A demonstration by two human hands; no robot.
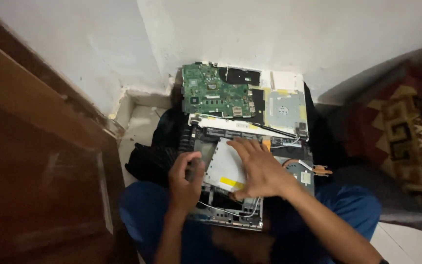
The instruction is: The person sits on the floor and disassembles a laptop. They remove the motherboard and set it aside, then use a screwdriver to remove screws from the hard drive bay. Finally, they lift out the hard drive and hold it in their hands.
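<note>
An opened laptop base (230, 217) rests on my lap. My right hand (260, 168) lies flat with fingers spread on a silver optical drive (223, 164) that has a yellow label and sits in the base. My left hand (185, 181) is curled around a dark tool handle at the base's left edge; its tip is hidden. Beyond the base leans a white panel carrying a green motherboard (213, 93) and a silver metal plate (284, 110). White and black cables (230, 211) run across the base near my wrists.
A fan with copper heat pipe (301, 171) sits at the base's right. A dark cloth (150, 159) lies under the parts. A wooden door (40, 161) stands at left, a patterned cushion (406, 142) at right, a white wall behind.
</note>
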